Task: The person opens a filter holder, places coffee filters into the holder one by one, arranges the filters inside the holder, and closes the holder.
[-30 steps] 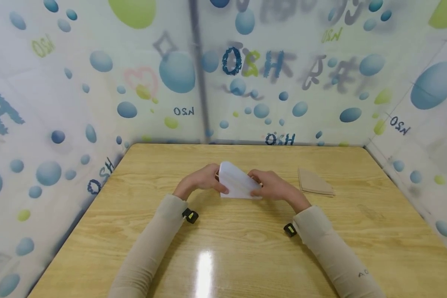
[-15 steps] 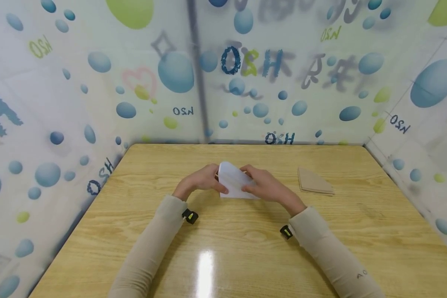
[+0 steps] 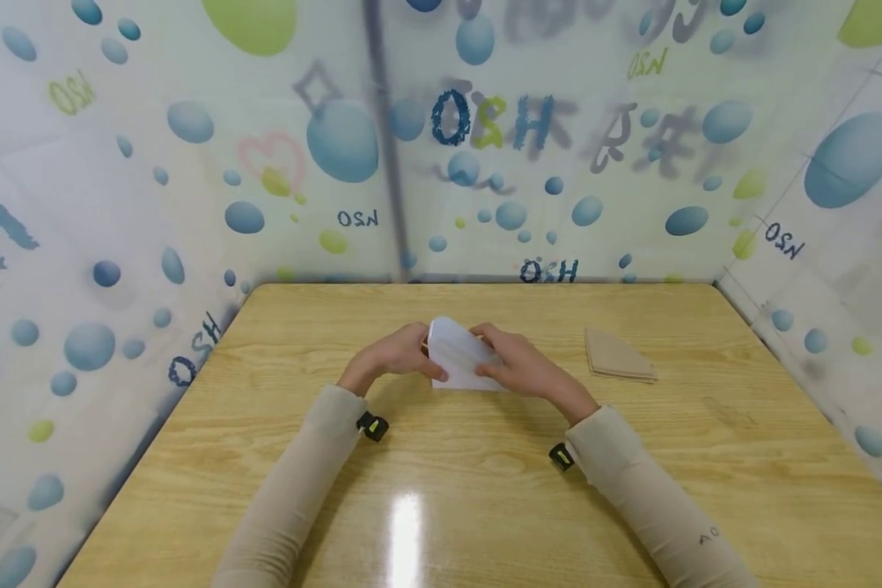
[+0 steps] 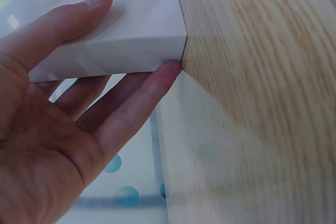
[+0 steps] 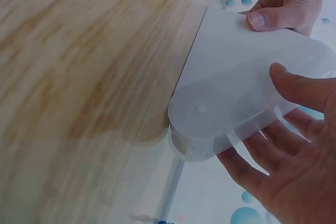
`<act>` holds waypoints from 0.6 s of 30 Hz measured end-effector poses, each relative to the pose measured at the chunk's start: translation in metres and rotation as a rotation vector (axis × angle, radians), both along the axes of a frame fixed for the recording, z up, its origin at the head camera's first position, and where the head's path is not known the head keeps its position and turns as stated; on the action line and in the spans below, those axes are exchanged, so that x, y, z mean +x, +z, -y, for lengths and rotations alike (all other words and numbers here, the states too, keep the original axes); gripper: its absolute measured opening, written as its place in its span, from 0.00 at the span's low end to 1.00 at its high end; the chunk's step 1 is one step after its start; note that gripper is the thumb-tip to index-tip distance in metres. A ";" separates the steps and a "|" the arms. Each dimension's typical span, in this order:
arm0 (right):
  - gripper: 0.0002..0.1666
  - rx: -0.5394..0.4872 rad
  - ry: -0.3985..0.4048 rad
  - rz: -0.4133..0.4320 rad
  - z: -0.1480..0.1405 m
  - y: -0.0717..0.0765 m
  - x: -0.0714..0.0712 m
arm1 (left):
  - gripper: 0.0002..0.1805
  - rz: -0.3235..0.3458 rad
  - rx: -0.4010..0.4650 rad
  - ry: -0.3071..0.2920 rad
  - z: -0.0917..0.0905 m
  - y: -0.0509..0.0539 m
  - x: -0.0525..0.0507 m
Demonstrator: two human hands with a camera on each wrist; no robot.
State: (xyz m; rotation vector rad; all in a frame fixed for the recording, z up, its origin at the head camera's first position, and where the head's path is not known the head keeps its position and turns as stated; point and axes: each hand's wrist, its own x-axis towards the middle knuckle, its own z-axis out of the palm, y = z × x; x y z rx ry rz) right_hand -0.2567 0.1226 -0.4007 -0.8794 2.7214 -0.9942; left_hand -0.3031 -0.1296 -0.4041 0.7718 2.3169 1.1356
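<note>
A white box [image 3: 456, 357] stands at the middle of the table. My left hand [image 3: 403, 349] grips its left end, thumb on the near face and fingers behind, as the left wrist view shows on the white box [image 4: 131, 53]. In the right wrist view a translucent plastic piece with a rounded end [image 5: 226, 100] lies against the white box [image 5: 231, 38]. My right hand [image 3: 518, 363] holds that end, its thumb [image 5: 294, 85] on the near face and its fingers behind. How the plastic piece joins the box cannot be told.
A small stack of folded brown cardboard [image 3: 619, 357] lies on the wooden table [image 3: 441, 474] to the right of my right hand. Patterned curtains [image 3: 485, 237] hang behind the table and at both sides.
My right hand has shifted left along the box and taken hold of it farther in. My left hand keeps its hold, and the box stays about where it was.
</note>
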 end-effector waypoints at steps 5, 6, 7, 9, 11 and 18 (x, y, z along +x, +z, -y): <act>0.32 -0.004 -0.005 0.015 -0.001 0.002 0.000 | 0.23 -0.001 0.005 -0.004 0.001 0.000 0.000; 0.33 -0.007 -0.006 0.018 -0.001 0.003 0.000 | 0.23 -0.002 0.004 -0.005 0.002 0.000 0.001; 0.33 -0.011 -0.006 0.020 -0.001 0.003 0.000 | 0.23 -0.002 0.005 -0.007 0.001 0.000 0.001; 0.33 -0.021 -0.004 0.020 -0.002 0.003 0.000 | 0.23 -0.002 0.005 -0.010 0.000 0.001 0.001; 0.34 -0.026 -0.005 0.023 -0.003 0.003 0.000 | 0.23 -0.001 0.003 -0.010 0.000 0.001 0.001; 0.34 -0.033 -0.001 0.027 -0.005 0.003 -0.002 | 0.23 0.001 -0.003 0.008 0.000 0.003 0.002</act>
